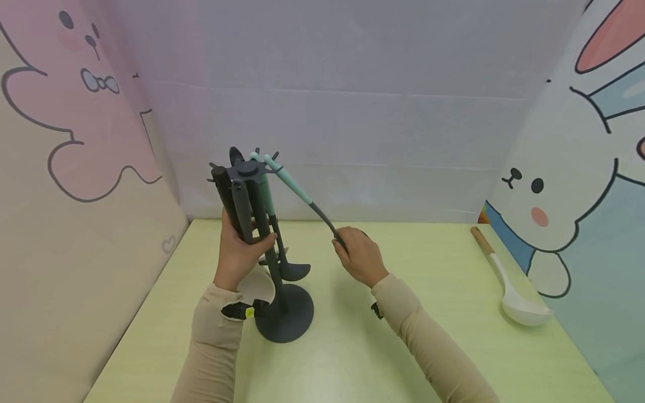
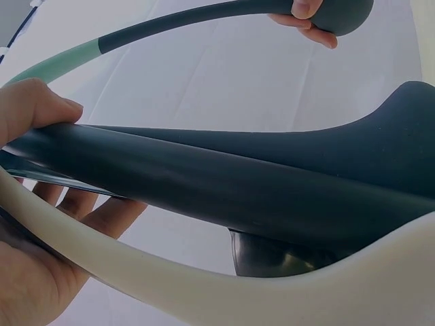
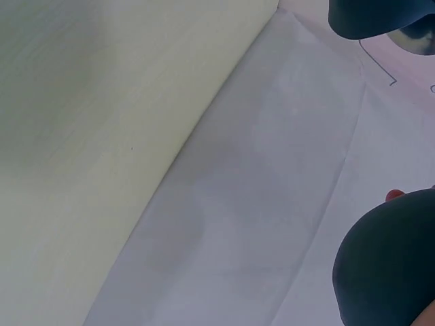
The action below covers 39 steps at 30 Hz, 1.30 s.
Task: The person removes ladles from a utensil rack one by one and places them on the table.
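Head view: the left hand grips the dark grey, round-based utensil stand below its hooked top. The right hand grips the dark shaft of 1 slender, mint-handled utensil, whose handle end lies at that top. At far right, a white ladle with a wooden handle rests on the pale yellow-green table.

Left wrist view: a curved white utensil crosses the left palm.

Right wrist view: the mint-handled utensil's rounded dark head appears at lower right.
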Tool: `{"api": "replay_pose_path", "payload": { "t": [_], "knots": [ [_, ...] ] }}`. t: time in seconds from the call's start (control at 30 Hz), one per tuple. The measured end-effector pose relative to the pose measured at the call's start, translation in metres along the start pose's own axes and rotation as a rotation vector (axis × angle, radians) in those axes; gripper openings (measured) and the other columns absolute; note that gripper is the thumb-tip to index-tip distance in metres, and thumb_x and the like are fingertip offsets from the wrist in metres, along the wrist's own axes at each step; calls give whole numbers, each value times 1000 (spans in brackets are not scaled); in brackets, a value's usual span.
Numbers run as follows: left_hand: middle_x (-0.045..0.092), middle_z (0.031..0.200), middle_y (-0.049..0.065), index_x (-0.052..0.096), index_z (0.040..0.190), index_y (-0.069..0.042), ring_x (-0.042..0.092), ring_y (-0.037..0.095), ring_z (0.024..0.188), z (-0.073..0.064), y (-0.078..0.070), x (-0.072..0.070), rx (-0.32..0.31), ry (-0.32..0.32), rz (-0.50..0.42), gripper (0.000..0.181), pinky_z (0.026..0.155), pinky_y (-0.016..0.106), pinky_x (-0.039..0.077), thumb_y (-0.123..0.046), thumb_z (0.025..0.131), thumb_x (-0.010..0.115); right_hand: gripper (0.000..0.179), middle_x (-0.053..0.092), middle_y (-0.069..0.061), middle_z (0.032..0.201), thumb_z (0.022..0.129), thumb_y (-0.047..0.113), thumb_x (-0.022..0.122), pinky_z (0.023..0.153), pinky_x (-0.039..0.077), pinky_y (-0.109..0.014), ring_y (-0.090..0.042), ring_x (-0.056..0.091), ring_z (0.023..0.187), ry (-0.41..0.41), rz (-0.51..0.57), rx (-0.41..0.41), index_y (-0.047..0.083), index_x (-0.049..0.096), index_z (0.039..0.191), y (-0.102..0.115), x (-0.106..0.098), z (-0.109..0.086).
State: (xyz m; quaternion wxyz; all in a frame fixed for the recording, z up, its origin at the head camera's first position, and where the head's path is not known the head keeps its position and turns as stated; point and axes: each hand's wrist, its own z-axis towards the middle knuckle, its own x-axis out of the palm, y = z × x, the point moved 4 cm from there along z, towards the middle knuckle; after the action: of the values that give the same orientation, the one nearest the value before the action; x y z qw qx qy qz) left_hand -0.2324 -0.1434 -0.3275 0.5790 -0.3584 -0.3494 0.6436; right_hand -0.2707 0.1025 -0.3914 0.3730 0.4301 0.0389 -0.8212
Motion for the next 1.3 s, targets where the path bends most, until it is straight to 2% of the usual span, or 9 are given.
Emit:
{"api": "replay_pose_path", "payload": {
  "t": [0.13, 0.27, 0.33, 0.43, 0.53, 0.63, 0.9, 1.13, 1.3],
  "knots": [
    [47, 128, 6, 30, 145, -7, 61, 22, 106, 1, -1, 1, 4, 9, -21, 83, 76, 26, 57, 20, 76, 69, 9, 62, -7, 85, 99, 15, 58, 61, 52, -43, -24, 59, 75, -3, 1, 21, 6, 61, 96, -5, -1, 1],
    [47, 128, 6, 29, 145, -6, 61, 22, 106, 1, -1, 1, 3, 13, -18, 84, 76, 27, 58, 20, 76, 69, 12, 52, -3, 74, 100, 15, 56, 53, 44, -38, -20, 49, 65, -37, 73, 110, 8, 57, 90, -13, -7, 2],
    [47, 128, 6, 28, 145, -6, 60, 25, 107, 1, -1, 1, 1, 14, -10, 84, 76, 26, 58, 21, 76, 69, 13, 48, -2, 71, 100, 15, 56, 51, 40, -37, -19, 45, 63, -68, 95, 141, 8, 56, 88, -17, -12, 3],
    [48, 128, 7, 29, 145, -6, 60, 26, 106, 1, -1, 1, 3, 7, -4, 83, 76, 26, 58, 20, 76, 69, 11, 49, -3, 72, 99, 14, 57, 52, 41, -39, -21, 47, 65, -92, 82, 143, 7, 57, 91, -21, -20, 4],
    [49, 126, 4, 29, 144, -6, 61, 24, 105, 1, -1, 0, 3, 0, 1, 84, 75, 26, 58, 20, 76, 70, 11, 50, -4, 74, 99, 15, 57, 52, 42, -40, -22, 48, 66, -84, 75, 156, 7, 57, 92, -24, -25, 4],
    [48, 125, 2, 29, 144, -5, 60, 23, 104, 2, 0, 0, -4, 3, -1, 84, 75, 26, 58, 20, 76, 70, 11, 50, -5, 74, 100, 16, 56, 53, 41, -40, -23, 47, 67, -62, 76, 201, 7, 57, 93, -31, -26, 2],
    [48, 125, 2, 28, 144, -5, 59, 29, 108, 1, 1, 0, -12, 9, -2, 83, 75, 27, 58, 19, 76, 70, 21, 46, -6, 75, 105, 22, 48, 55, 36, -38, -25, 45, 67, 9, 84, 326, 7, 51, 92, -49, -33, -6],
    [48, 127, 4, 28, 145, -6, 60, 26, 107, 1, 2, 1, -18, 12, -10, 83, 75, 27, 58, 19, 76, 69, 24, 46, -9, 76, 107, 24, 40, 57, 33, -38, -26, 43, 67, 0, 118, 440, 7, 49, 93, -72, -45, -17],
    [47, 128, 7, 30, 144, -9, 58, 28, 108, 1, 2, 0, -32, 2, 0, 83, 76, 25, 57, 18, 77, 70, 24, 47, -10, 77, 106, 22, 39, 58, 33, -38, -28, 43, 67, -1, 107, 490, 6, 50, 91, -93, -52, -29]
  ]
}}
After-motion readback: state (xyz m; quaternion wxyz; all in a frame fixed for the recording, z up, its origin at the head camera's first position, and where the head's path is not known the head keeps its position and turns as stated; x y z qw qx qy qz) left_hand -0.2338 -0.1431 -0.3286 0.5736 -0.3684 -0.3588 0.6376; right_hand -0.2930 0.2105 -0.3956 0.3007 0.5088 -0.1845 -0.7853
